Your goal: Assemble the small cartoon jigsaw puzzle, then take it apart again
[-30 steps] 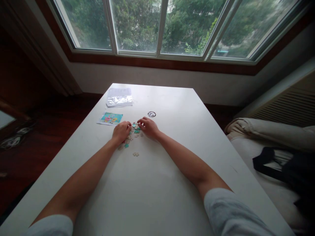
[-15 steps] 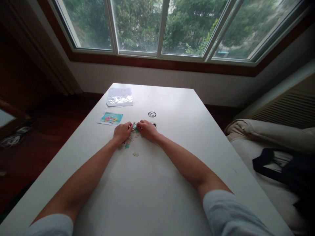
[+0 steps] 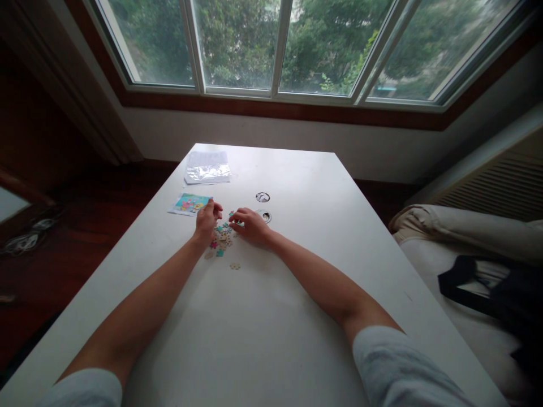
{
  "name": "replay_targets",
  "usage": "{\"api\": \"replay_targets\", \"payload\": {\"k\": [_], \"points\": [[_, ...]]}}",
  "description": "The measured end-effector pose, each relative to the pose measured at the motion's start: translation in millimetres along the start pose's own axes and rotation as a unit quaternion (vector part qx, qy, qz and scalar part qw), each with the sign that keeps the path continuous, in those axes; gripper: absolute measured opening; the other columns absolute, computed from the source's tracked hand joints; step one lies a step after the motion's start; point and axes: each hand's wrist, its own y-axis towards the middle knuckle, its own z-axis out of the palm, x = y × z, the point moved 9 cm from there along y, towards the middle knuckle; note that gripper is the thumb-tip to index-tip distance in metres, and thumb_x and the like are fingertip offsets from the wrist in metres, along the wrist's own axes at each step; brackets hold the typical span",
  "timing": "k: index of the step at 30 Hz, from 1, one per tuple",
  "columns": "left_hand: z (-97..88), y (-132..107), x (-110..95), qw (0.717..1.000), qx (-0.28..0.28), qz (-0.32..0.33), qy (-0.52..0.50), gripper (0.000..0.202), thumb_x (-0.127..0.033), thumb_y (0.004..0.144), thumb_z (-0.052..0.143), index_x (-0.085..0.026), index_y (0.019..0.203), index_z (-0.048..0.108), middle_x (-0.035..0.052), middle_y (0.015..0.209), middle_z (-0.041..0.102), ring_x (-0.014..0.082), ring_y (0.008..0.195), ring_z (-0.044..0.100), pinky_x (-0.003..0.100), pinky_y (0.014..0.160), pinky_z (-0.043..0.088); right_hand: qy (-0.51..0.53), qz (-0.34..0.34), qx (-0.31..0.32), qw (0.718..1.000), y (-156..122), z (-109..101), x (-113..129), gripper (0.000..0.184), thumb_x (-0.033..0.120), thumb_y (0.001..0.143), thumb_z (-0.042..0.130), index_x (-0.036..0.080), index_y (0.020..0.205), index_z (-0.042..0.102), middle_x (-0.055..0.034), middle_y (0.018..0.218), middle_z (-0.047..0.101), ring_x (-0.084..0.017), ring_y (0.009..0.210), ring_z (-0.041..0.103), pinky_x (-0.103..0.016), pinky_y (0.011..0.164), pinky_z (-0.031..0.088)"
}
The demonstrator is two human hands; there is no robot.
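A small heap of jigsaw pieces point(image 3: 221, 240), teal, pink and tan, lies on the white table point(image 3: 263, 316). My left hand point(image 3: 206, 222) is raised a little at the heap's left edge, its fingers curled and pinched together; what they hold is too small to make out. My right hand point(image 3: 250, 225) rests on the table at the heap's right side, fingers bent, tips touching the teal pieces. One loose tan piece point(image 3: 235, 265) lies apart, nearer to me. A colourful picture card point(image 3: 189, 204) lies just left of my left hand.
A clear plastic bag on paper point(image 3: 207, 168) lies at the table's far left. Two round holes point(image 3: 262, 197) are set in the tabletop beyond my right hand. A pale cushion with a black strap point(image 3: 462, 277) lies to the right. Windows stand beyond the table.
My left hand has lifted off the heap and moved left and away with its fingers pinched, uncovering more pieces. My right hand has slid slightly left and stays on the pieces.
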Motion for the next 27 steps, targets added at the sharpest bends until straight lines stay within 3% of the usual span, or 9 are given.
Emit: {"api": "replay_targets", "payload": {"k": [3, 7, 12, 17, 23, 27], "points": [[-2.4, 0, 0, 0.998, -0.020, -0.018, -0.060, 0.054, -0.062, 0.098, 0.051, -0.018, 0.067, 0.059, -0.0068, 0.046, 0.033, 0.0076, 0.042, 0.034, 0.022, 0.046, 0.030, 0.027, -0.015, 0.002, 1.000, 0, 6, 8, 0.012, 0.028, 0.096, 0.066, 0.022, 0.102, 0.075, -0.0036, 0.092, 0.066, -0.016, 0.089, 0.058, -0.028, 0.084, 0.042], [0.9, -4, 1, 0.994, -0.006, -0.036, -0.099, 0.055, -0.065, 0.099, 0.046, -0.019, 0.073, 0.058, -0.0087, 0.043, 0.026, 0.0075, 0.038, 0.027, 0.021, 0.042, 0.027, 0.054, -0.004, 0.001, 0.999, 0, 11, 11, 0.015, 0.030, 0.095, 0.068, 0.021, 0.103, 0.076, -0.0027, 0.089, 0.065, -0.015, 0.086, 0.058, -0.027, 0.084, 0.043], [1.4, -9, 4, 0.997, -0.014, -0.037, -0.061, 0.055, -0.068, 0.100, 0.041, -0.020, 0.077, 0.056, -0.0085, 0.044, 0.030, 0.0086, 0.040, 0.035, 0.022, 0.045, 0.033, 0.139, 0.040, 0.017, 0.989, 2, 18, 8, 0.020, 0.036, 0.094, 0.067, 0.020, 0.104, 0.075, -0.0015, 0.086, 0.067, -0.013, 0.079, 0.059, -0.025, 0.079, 0.044], [-3.5, -9, 7, 0.998, -0.040, -0.026, -0.043, 0.055, -0.070, 0.098, 0.040, -0.021, 0.078, 0.054, -0.0091, 0.045, 0.029, 0.0082, 0.038, 0.029, 0.022, 0.042, 0.027, 0.221, 0.070, 0.031, 0.972, 2, 27, 5, 0.028, 0.043, 0.092, 0.066, 0.016, 0.090, 0.069, 0.0002, 0.079, 0.065, -0.012, 0.071, 0.054, -0.023, 0.068, 0.042], [2.3, -13, 9, 0.998, -0.021, -0.023, -0.058, 0.051, -0.066, 0.099, 0.044, -0.020, 0.081, 0.056, -0.0088, 0.048, 0.031, 0.0075, 0.039, 0.029, 0.022, 0.041, 0.024, 0.165, 0.036, 0.023, 0.985, 2, 31, 14, 0.012, 0.027, 0.091, 0.064, 0.017, 0.088, 0.071, 0.0014, 0.080, 0.067, -0.011, 0.072, 0.055, -0.022, 0.071, 0.040], [0.9, -11, 6, 0.998, -0.027, -0.012, -0.053, 0.051, -0.065, 0.098, 0.045, -0.019, 0.077, 0.056, -0.0087, 0.047, 0.029, 0.0075, 0.040, 0.028, 0.022, 0.043, 0.024, 0.084, 0.039, 0.009, 0.996, 1, 22, 15, 0.011, 0.020, 0.092, 0.060, 0.018, 0.086, 0.070, 0.0008, 0.080, 0.066, -0.012, 0.073, 0.055, -0.023, 0.071, 0.039]]}}
